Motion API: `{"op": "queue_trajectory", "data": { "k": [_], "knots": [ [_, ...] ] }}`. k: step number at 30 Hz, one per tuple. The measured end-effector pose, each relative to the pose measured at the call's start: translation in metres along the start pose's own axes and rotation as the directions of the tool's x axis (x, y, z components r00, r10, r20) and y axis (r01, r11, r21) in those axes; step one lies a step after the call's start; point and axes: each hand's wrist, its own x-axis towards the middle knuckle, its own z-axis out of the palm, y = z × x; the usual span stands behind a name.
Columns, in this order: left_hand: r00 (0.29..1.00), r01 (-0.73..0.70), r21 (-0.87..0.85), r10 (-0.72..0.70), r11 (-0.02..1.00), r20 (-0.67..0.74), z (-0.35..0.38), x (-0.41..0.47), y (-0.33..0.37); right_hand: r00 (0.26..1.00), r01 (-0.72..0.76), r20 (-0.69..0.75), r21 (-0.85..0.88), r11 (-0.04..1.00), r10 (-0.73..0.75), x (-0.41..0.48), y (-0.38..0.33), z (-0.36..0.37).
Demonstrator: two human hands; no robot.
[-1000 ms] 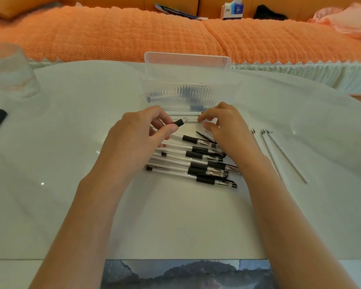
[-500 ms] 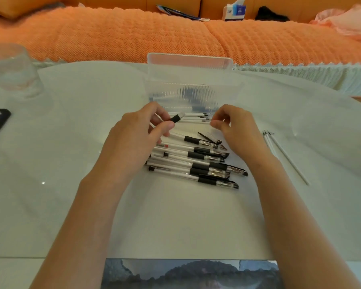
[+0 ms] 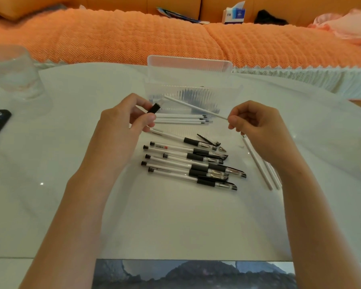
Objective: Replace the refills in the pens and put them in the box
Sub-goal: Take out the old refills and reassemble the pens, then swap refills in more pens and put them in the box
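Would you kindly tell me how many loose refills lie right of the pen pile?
3: the refills lie side by side right of the pens, partly under the right hand; its forearm may hide more.

On the table [image 3: 175, 222], the box [image 3: 190, 84] stands behind a row of refills [image 3: 181, 118]; the pens [image 3: 192, 163] lie before those, more refills [image 3: 261, 165] to their right, a glass [image 3: 13, 71] far left.

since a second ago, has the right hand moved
Yes: against the box, the right hand went from its middle to its right end, pinching a refill.
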Motion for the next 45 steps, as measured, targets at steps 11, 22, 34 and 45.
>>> {"op": "queue_trajectory", "data": {
  "k": [11, 22, 34, 45],
  "knots": [
    [1.000, -0.019, 0.042, 0.019, 0.999, -0.003, -0.002, 0.001, -0.004, 0.999, -0.002, 0.032, -0.067, 0.998, 0.004, 0.000, 0.001, -0.003],
    [0.999, -0.038, 0.120, 0.039, 0.992, -0.009, -0.007, -0.001, -0.005, 0.999, 0.006, 0.045, -0.203, 0.979, 0.003, -0.005, 0.000, -0.006],
    [0.984, -0.065, 0.122, 0.044, 0.990, 0.171, 0.009, -0.007, 0.007, 0.990, 0.012, 0.144, -0.043, 0.999, -0.006, -0.007, -0.017, 0.017],
    [0.980, -0.092, 0.110, 0.070, 0.990, 0.187, 0.013, -0.008, 0.010, 0.980, -0.069, 0.187, 0.027, 0.997, 0.063, -0.008, -0.015, 0.017]
  ]
}}
